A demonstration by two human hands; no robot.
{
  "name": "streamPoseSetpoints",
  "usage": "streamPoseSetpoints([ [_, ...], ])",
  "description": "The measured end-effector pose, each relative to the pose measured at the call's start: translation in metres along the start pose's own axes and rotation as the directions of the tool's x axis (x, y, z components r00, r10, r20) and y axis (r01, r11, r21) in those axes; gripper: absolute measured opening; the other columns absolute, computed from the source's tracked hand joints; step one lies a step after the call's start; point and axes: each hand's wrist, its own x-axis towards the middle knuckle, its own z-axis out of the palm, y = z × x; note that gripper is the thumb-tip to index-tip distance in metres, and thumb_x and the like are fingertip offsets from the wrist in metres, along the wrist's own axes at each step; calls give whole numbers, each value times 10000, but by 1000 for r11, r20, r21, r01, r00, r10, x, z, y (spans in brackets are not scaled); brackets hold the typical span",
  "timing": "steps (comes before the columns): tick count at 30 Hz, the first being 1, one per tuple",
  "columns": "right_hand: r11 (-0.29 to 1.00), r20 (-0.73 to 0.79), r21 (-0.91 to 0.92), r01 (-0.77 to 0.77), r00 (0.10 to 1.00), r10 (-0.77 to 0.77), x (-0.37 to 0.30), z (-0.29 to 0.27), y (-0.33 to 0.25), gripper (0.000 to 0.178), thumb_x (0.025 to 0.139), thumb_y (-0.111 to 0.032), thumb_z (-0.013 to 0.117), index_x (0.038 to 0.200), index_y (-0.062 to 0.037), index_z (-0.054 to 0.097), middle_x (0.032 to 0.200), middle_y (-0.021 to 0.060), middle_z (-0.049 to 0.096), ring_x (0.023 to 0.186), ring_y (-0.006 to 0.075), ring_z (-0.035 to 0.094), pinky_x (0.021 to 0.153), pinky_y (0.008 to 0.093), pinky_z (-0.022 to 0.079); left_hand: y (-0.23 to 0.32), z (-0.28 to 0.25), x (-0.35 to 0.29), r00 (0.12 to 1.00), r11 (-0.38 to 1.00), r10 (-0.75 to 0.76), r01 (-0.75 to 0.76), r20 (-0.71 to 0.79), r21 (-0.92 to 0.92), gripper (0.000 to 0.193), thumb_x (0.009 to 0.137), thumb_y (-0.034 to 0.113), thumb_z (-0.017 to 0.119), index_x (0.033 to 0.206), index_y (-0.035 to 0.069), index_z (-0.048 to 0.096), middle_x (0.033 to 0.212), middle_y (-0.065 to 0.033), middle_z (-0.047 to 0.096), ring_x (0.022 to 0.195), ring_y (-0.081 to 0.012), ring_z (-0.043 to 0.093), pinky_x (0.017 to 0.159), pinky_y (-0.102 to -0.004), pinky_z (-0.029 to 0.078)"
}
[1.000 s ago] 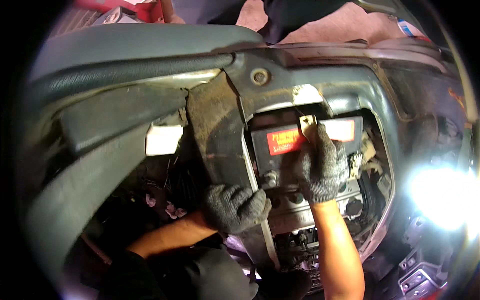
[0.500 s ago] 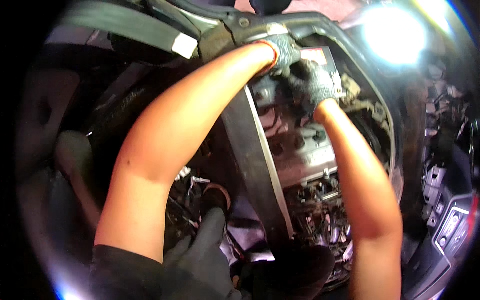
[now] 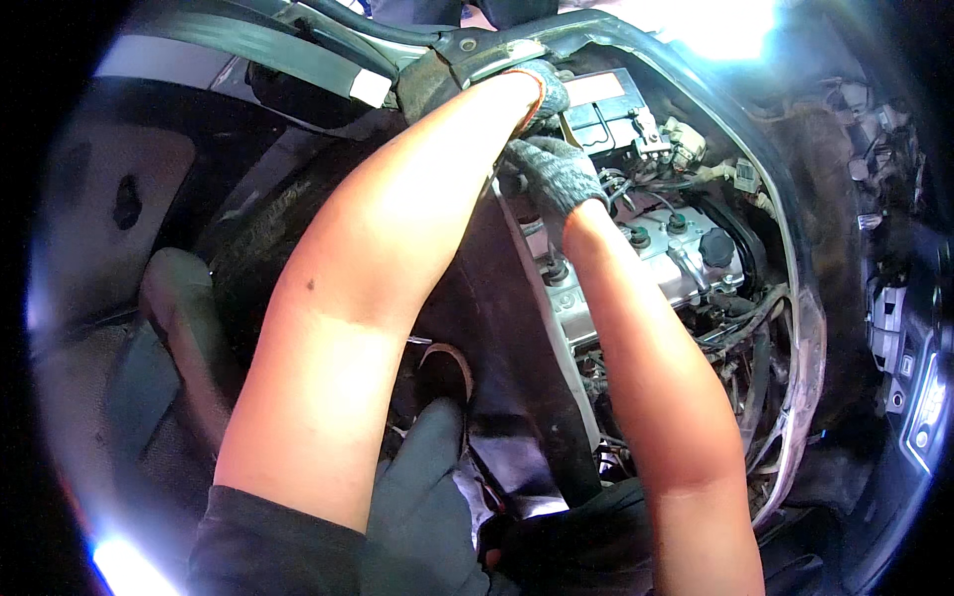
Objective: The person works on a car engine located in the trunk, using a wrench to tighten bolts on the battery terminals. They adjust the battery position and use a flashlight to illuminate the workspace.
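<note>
Both my hands wear grey knit gloves and work close together at the far side of an open engine bay. My left hand [image 3: 546,97] is bent down beside the battery [image 3: 614,111], its fingers curled and partly hidden. Just nearer, my right hand [image 3: 558,175] reaches left with fingers closed by the far end of a dark panel [image 3: 537,328]. What either hand grips is hidden. A thin brownish strip [image 3: 568,131] shows between the hands and the battery. Under my right forearm lies the silvery engine cover [image 3: 651,283] with a black round cap [image 3: 716,248].
A curved metal rim [image 3: 770,194] borders the opening on the right. Hoses and wires [image 3: 735,338] run beside the engine. On the left are a dark seat-like part [image 3: 179,308] and a grey strip with a white end [image 3: 370,87]. A bright light shines at the top right.
My right hand has moved left, off the battery's near side, uncovering the battery and more of the engine cover. My left hand has shifted slightly left. The view has shifted and brightened.
</note>
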Motion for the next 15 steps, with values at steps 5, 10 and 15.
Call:
streamPoseSetpoints([
  [5,301,351,-779,550,780,-517,14,-17,26,320,783,-182,754,1097,-161,699,953,117,721,893,308,693,805,406,533,9,-6,-15,950,850,-71,217,302,-480,406,816,310,720,1135,58,708,1015,-168,728,882,-277,693,782,-408,564],
  [10,986,231,164,29,971,-67,-33,-50,25,269,832,-106,713,1100,-97,685,953,117,714,829,286,690,751,376,553,-6,-11,-36,971,694,-39,196,235,-693,350,992,375,533,1204,132,668,1050,-124,678,932,-270,613,796,-412,491],
  [15,909,228,356,-218,963,142,-74,-79,23,210,958,-179,642,1111,-37,666,897,44,697,697,128,643,626,278,533,-22,15,-23,999,750,-30,51,43,-659,362,958,298,627,1274,122,598,799,-182,675,573,-325,639,536,-543,514],
])
